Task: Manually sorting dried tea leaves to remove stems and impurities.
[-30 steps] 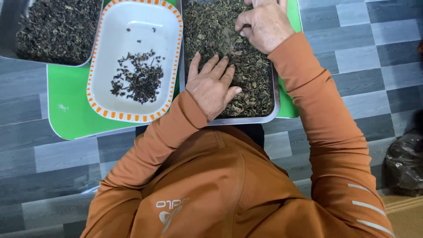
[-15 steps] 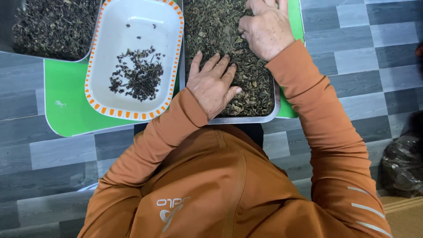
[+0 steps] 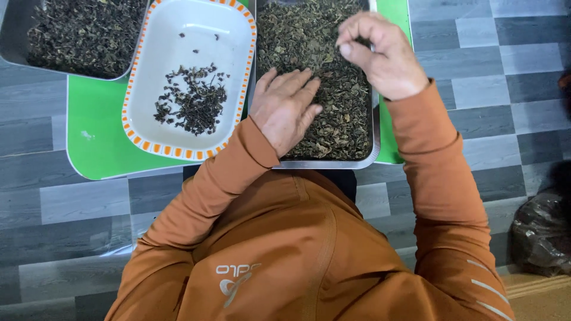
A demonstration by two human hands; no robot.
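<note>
Head view, looking straight down over an orange-sleeved torso to a grey tiled floor.

The metal tray [image 3: 373, 156] lay directly ahead of the person, resting on a green board [image 3: 95, 137] and filled edge to edge with dried dark-green leaves [image 3: 333, 119].

The left hand [image 3: 287, 110] lay flat, palm down, on the leaves in the tray's near left part. Its fingers were extended and only slightly spread, pointing away from the body; it gripped nothing, with leaves under the palm and on every side except at the wrist.

The right hand [image 3: 383, 56] was raised above the far right part of the same tray, fingers curled inward and the thumb tip brought up against the fingertips in a pinch. Whether a leaf sat in that pinch could not be determined. The leaves lay directly below and to the left of this hand.

The two hands were near each other but not touching.

To the left of the tray, just beside it, stood a white rectangular dish with an orange-checked rim [image 3: 134, 139], holding a small loose pile of darker leaf pieces [image 3: 191, 102]. Farther left, at the frame's upper corner, a second metal tray [image 3: 12, 56] of dried leaves overlapped the board's edge. A dark plastic bag [image 3: 538, 235] sat on the floor at the right.
</note>
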